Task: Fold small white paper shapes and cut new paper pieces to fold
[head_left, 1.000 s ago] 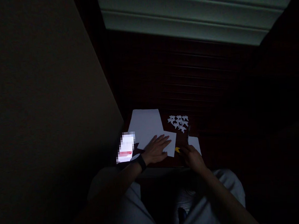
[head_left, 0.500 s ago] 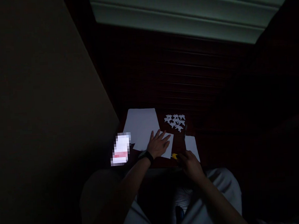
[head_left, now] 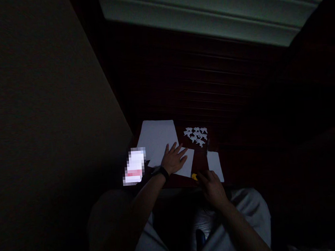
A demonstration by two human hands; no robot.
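Observation:
My left hand (head_left: 173,160) lies flat with its fingers spread on a small white sheet of paper (head_left: 188,160); a dark band circles the wrist. Beside that sheet's lower right corner, my right hand (head_left: 213,185) is closed around a yellow utility knife (head_left: 194,176). Most of the knife is covered by the fingers, and its blade is too dim to make out. A larger white sheet (head_left: 158,135) spreads out behind my left hand. To the right of the knife lies a narrow white paper piece (head_left: 215,165).
Several small folded white paper pieces (head_left: 197,135) are clustered at the back of the dark table (head_left: 200,159). A thin dark object (head_left: 207,147) lies near them. On the left glows a blurred-out bright screen (head_left: 134,166). A wall (head_left: 53,91) rises close at left.
My left hand has shifted slightly left and up in view. The knife has turned a little in my right hand, and less of it shows. The papers stay in place.

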